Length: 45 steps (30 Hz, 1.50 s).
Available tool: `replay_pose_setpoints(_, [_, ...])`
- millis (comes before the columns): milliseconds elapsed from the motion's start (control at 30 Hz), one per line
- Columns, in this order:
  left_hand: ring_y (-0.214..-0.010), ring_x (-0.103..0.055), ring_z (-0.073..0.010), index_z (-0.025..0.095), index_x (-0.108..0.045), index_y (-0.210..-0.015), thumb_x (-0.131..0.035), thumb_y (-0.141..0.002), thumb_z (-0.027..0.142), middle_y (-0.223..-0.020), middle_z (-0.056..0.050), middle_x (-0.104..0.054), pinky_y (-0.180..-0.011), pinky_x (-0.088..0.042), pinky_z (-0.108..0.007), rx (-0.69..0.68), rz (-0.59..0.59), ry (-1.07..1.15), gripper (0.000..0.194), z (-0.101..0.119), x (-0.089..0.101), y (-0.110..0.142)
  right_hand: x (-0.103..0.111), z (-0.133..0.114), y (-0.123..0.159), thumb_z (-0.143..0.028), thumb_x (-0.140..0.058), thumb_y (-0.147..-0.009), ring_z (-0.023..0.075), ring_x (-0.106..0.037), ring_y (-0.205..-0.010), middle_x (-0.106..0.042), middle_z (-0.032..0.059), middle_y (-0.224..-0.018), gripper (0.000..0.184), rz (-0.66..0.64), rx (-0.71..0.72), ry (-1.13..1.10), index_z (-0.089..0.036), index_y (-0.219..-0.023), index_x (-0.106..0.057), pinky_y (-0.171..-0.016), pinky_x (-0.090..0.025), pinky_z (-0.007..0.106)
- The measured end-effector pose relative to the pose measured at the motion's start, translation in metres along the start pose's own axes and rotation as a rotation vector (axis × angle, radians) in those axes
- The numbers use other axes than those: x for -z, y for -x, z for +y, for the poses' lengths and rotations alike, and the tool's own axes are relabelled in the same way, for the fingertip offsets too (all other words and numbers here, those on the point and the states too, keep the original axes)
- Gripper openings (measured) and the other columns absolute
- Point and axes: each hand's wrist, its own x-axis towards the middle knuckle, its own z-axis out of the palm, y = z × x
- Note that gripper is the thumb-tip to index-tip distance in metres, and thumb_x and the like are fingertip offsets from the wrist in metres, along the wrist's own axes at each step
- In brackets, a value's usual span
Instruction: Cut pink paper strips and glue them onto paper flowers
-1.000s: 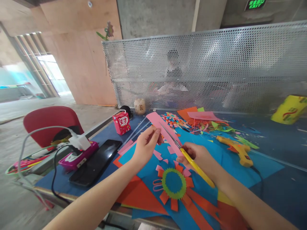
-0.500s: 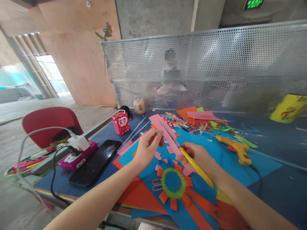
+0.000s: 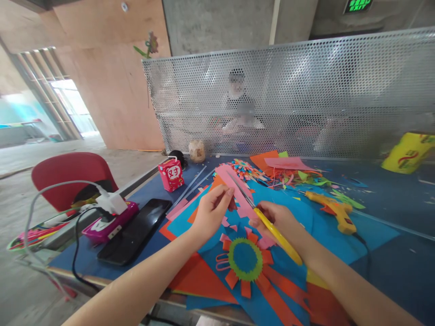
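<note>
A strip of pink paper [image 3: 227, 174] is pinched between the thumb and fingers of my left hand [image 3: 215, 204]. My right hand [image 3: 276, 217] grips yellow-handled scissors [image 3: 277, 235], their blades lying along the pink strip and pointing up and to the left. Below both hands rests a paper rosette [image 3: 245, 260] with a green toothed ring, a blue middle, orange loops and orange tails. Small pink scraps [image 3: 233, 227] are scattered on the blue paper [image 3: 292, 203] around it.
To the right lies a yellow glue gun [image 3: 335, 210]; behind it are colourful paper shreds [image 3: 299, 179]. On the left are a black phone [image 3: 134, 233], a purple power strip [image 3: 110, 222] and a red drink carton [image 3: 171, 174]. A perforated metal screen [image 3: 288, 99] stands behind, with people beyond it.
The far end of the pink strip has shifted slightly right and down. Both hands keep nearly the same place, still holding the strip and the scissors.
</note>
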Motion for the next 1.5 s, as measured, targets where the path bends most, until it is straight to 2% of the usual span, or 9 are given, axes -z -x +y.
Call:
replay_pose_setpoints(300, [-0.053,-0.048,-0.0081,0.017,-0.048,-0.062,-0.041,-0.084,0.032,-0.056,0.003,-0.051,-0.053,-0.039,-0.020,-0.008,-0.074,-0.014,0.027,0.000,-0.002,0.004,0.004,-0.004,0.001,-0.038,-0.058,-0.069,0.0072,-0.025,-0.049,-0.030,-0.0070,-0.056,0.031,-0.031,0.049,0.022,-0.020,-0.062,-0.034,-0.042,-0.022,0.020])
replay_pose_setpoints(567, [-0.054,-0.049,-0.0085,0.017,-0.048,-0.062,-0.041,-0.084,0.033,-0.057,0.003,-0.051,-0.053,-0.039,-0.020,0.004,-0.083,-0.020,0.028,-0.001,-0.002,0.004,0.001,-0.010,0.001,-0.049,-0.057,-0.065,0.0073,-0.023,-0.048,-0.026,-0.0070,-0.054,0.039,0.008,0.001,-0.062,-0.021,-0.056,-0.031,-0.041,-0.023,0.020])
replay_pose_setpoints(700, [-0.054,-0.048,-0.0082,0.017,-0.048,-0.063,-0.041,-0.083,0.034,-0.057,0.003,-0.049,-0.053,-0.039,-0.020,0.019,-0.142,-0.011,0.027,-0.004,-0.003,0.006,0.004,-0.014,0.001,-0.050,-0.057,-0.064,0.0077,-0.025,-0.049,-0.030,-0.0064,-0.056,0.037,-0.021,-0.009,-0.113,-0.020,-0.060,-0.035,-0.042,-0.024,0.020])
replay_pose_setpoints(833, [-0.053,-0.046,-0.0080,0.017,-0.047,-0.064,-0.041,-0.084,0.034,-0.057,0.003,-0.049,-0.052,-0.038,-0.019,0.024,-0.163,0.010,0.027,-0.006,-0.005,0.007,0.006,-0.022,0.003,-0.051,-0.061,-0.059,0.0068,-0.027,-0.047,-0.032,-0.0067,-0.055,0.040,-0.010,-0.045,-0.180,-0.020,-0.058,-0.035,-0.041,-0.026,0.020])
replay_pose_setpoints(1000, [-0.053,-0.047,-0.0087,0.017,-0.047,-0.064,-0.040,-0.084,0.035,-0.057,0.003,-0.050,-0.052,-0.038,-0.020,0.028,-0.165,-0.033,0.027,-0.008,-0.004,0.004,0.004,-0.025,0.007,-0.050,-0.057,-0.064,0.0060,-0.030,-0.035,-0.034,-0.0089,-0.045,0.035,0.011,-0.194,-0.195,-0.022,-0.061,-0.036,-0.033,-0.025,0.020])
replay_pose_setpoints(1167, [-0.058,-0.050,-0.0106,0.018,-0.049,-0.066,-0.037,-0.084,0.033,-0.061,0.001,-0.054,-0.055,-0.038,-0.021,-0.046,-0.114,-0.275,0.027,-0.012,0.015,-0.012,0.007,-0.015,0.004,-0.057,-0.053,-0.067,0.0061,-0.033,-0.029,-0.042,-0.0067,-0.045,0.038,0.109,-0.211,-0.206,-0.022,-0.062,-0.037,-0.027,-0.026,0.018])
replay_pose_setpoints(1333, [-0.060,-0.053,-0.0151,0.019,-0.054,-0.069,-0.038,-0.082,0.032,-0.066,-0.002,-0.059,-0.056,-0.037,-0.024,-0.115,-0.183,-0.816,0.025,-0.026,0.047,-0.032,0.014,-0.005,-0.003,-0.062,-0.044,-0.070,0.0080,-0.037,-0.028,-0.045,-0.0048,-0.046,0.040,0.154,-0.274,-0.279,-0.022,-0.069,-0.043,-0.025,-0.029,0.019])
replay_pose_setpoints(1433, [-0.060,-0.054,-0.0183,0.018,-0.056,-0.070,-0.039,-0.081,0.031,-0.065,-0.005,-0.060,-0.055,-0.037,-0.027,-0.002,-0.161,-1.096,0.024,-0.028,0.060,-0.037,0.016,-0.005,-0.005,-0.062,-0.045,-0.069,0.0077,-0.036,-0.027,-0.044,-0.0053,-0.044,0.040,0.180,-0.294,-0.271,-0.022,-0.067,-0.042,-0.025,-0.029,0.019])
replay_pose_setpoints(1500, [-0.071,-0.057,-0.0225,0.016,-0.058,-0.083,-0.041,-0.080,0.029,-0.077,-0.009,-0.062,-0.060,-0.040,-0.030,0.028,-0.081,-1.197,0.021,-0.026,0.064,-0.037,0.017,-0.008,-0.005,-0.061,-0.048,-0.068,0.0075,-0.036,-0.027,-0.045,-0.0056,-0.043,0.039,0.191,-0.305,-0.255,-0.022,-0.066,-0.041,-0.025,-0.029,0.018])
